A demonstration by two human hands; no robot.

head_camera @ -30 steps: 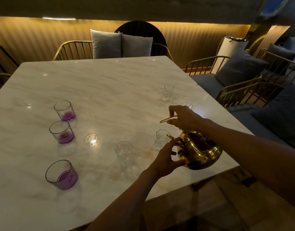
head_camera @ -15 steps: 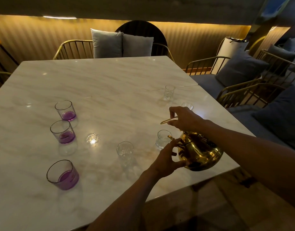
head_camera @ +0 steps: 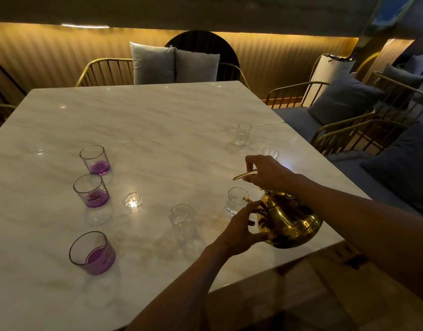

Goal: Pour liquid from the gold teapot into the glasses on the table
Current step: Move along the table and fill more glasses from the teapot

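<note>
The gold teapot [head_camera: 289,220] hangs tilted at the lower right of the frame, over the near right edge of the marble table [head_camera: 158,120], its spout tip right beside the rim of a small clear glass [head_camera: 236,201]; the right hand [head_camera: 269,172] is closed on the thin gold handle above the pot, and the left hand [head_camera: 242,229] has its fingers wrapped against the pot's left side, thumb under the belly; a second small clear glass [head_camera: 181,215] stands just left of the first, a third [head_camera: 243,133] sits further up toward centre right, and a fourth [head_camera: 270,152] peeks out behind the right hand; three wider glasses with purple liquid [head_camera: 95,160] [head_camera: 91,191] [head_camera: 93,253] line the left side of the frame; a small lit candle holder [head_camera: 134,200] glows between them and the clear glasses; grey cushions [head_camera: 174,63] rest on a chair at the top centre
</note>
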